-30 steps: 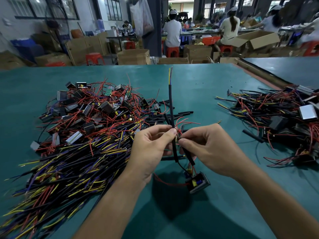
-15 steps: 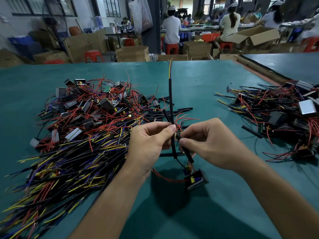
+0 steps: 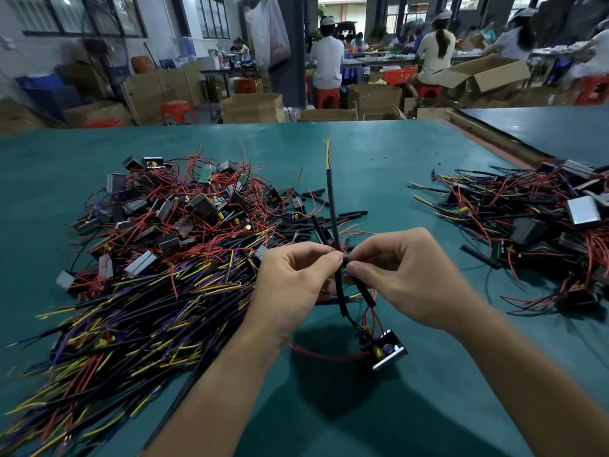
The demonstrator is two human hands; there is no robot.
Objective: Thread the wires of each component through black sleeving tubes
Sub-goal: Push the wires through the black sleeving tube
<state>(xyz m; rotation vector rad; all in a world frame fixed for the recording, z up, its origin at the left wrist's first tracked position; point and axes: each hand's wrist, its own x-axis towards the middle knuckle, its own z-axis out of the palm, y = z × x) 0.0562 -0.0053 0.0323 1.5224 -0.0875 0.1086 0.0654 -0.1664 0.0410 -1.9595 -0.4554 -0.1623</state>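
Within the last second the left hand (image 3: 293,282) and right hand (image 3: 405,275) had closed together. The left fingers pinched the long sleeving tube (image 3: 331,199) and the right fingers the short tube (image 3: 364,291). Feeding of the red wires (image 3: 354,230) appeared under way.

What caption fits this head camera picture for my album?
Left hand and right hand pinch black sleeving tubes on the wires of one component.

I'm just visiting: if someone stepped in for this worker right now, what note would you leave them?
The left hand pinches the long tube; yellow wire tips already poke out its top.
The right hand pinches the short tube, red wires seemingly partway in.
The component sits below the hands.
Left to do: finish this one, then the pile on the left.
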